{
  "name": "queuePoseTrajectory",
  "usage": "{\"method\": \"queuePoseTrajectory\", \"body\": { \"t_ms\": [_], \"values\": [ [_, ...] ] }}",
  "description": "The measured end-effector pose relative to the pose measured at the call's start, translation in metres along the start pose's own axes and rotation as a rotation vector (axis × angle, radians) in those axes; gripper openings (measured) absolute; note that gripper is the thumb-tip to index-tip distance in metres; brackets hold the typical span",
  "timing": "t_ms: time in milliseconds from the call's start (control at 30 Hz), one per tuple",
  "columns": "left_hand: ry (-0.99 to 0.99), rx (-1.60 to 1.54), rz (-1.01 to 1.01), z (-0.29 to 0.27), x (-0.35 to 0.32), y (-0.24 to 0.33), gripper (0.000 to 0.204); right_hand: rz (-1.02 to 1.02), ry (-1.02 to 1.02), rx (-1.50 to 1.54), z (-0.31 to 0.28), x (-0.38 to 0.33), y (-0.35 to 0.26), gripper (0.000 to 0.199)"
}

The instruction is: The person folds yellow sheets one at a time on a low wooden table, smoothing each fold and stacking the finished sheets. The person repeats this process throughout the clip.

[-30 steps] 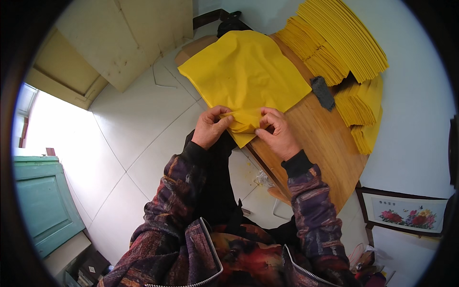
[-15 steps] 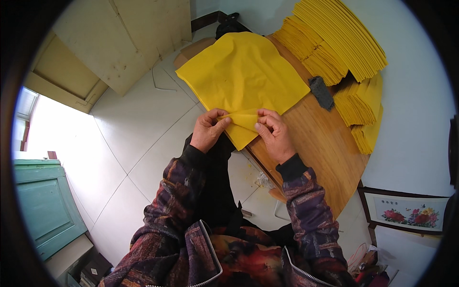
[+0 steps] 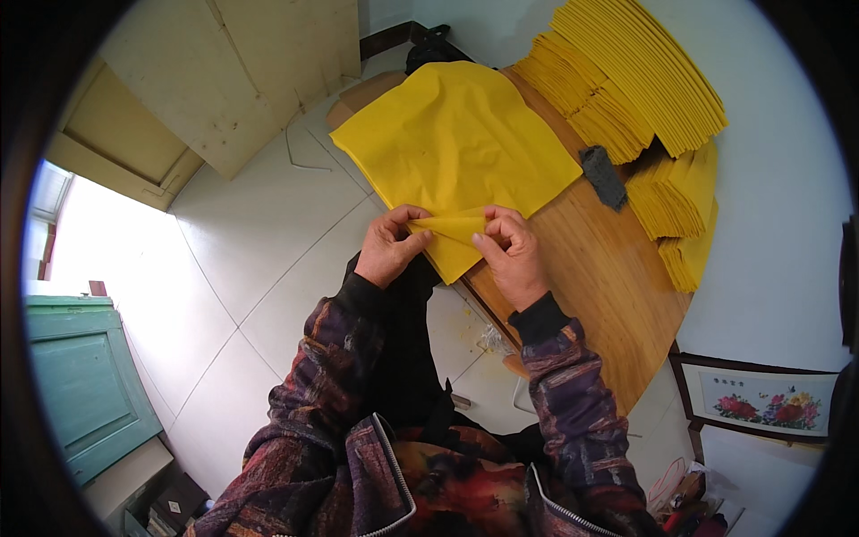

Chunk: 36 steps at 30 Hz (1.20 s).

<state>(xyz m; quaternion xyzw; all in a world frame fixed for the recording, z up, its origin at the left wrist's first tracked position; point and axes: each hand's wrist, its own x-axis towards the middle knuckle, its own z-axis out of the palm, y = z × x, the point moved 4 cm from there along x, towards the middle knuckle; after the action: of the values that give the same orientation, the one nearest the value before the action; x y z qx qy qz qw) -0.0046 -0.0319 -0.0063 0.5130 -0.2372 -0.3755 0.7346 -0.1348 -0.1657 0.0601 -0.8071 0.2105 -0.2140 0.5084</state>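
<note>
A large yellow sheet point(image 3: 461, 134), fabric-like and slightly wrinkled, lies over the wooden table point(image 3: 591, 268) and reaches past its near left edge. At the sheet's near end a fold runs between my two hands. My left hand point(image 3: 390, 245) pinches the fold's left part between thumb and fingers. On the other side, my right hand point(image 3: 513, 255) has its fingers curled on the fold's right part, thumb against the yellow material. Below the fold, a pointed flap of the sheet hangs toward me.
Folded yellow stacks point(image 3: 644, 76) stand along the table's far right, against the wall. A dark grey block-like piece point(image 3: 603, 177) rests beside them. Pale boards point(image 3: 237, 72) lean at the far left, and a green cabinet door point(image 3: 85, 385) is at the left. A framed flower picture point(image 3: 761, 398) is at the right.
My right thumb and hand have shifted slightly left and down along the fold. My left hand stays in nearly the same place, still pinching the sheet.
</note>
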Motion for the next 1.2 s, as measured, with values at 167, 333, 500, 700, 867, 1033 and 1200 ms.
{"method": "queuePoseTrajectory", "body": {
  "t_ms": [167, 333, 500, 700, 867, 1033, 1200],
  "values": [
    [0.021, 0.018, 0.000, -0.002, 0.002, -0.005, 0.016, -0.105, 0.042, -0.103, 0.001, 0.001, -0.003, 0.011],
    [0.028, 0.034, -0.003, -0.002, 0.002, -0.005, 0.016, -0.098, 0.038, -0.062, 0.001, -0.003, -0.001, 0.010],
    [0.056, 0.023, 0.012, -0.001, 0.001, -0.004, 0.015, -0.149, 0.038, -0.053, 0.002, -0.001, -0.003, 0.011],
    [0.020, 0.056, -0.019, -0.002, 0.003, -0.005, 0.014, -0.082, 0.028, -0.046, 0.004, -0.001, -0.005, 0.009],
    [0.039, 0.076, -0.003, -0.002, 0.002, -0.005, 0.014, -0.030, 0.072, 0.034, 0.005, -0.001, -0.006, 0.007],
    [0.088, 0.062, 0.009, -0.001, 0.004, -0.007, 0.015, -0.048, 0.190, -0.035, -0.011, -0.013, -0.009, 0.006],
    [0.110, 0.065, 0.042, 0.001, 0.004, -0.006, 0.016, -0.301, 0.104, -0.457, -0.011, -0.034, -0.028, 0.012]
  ]
}}
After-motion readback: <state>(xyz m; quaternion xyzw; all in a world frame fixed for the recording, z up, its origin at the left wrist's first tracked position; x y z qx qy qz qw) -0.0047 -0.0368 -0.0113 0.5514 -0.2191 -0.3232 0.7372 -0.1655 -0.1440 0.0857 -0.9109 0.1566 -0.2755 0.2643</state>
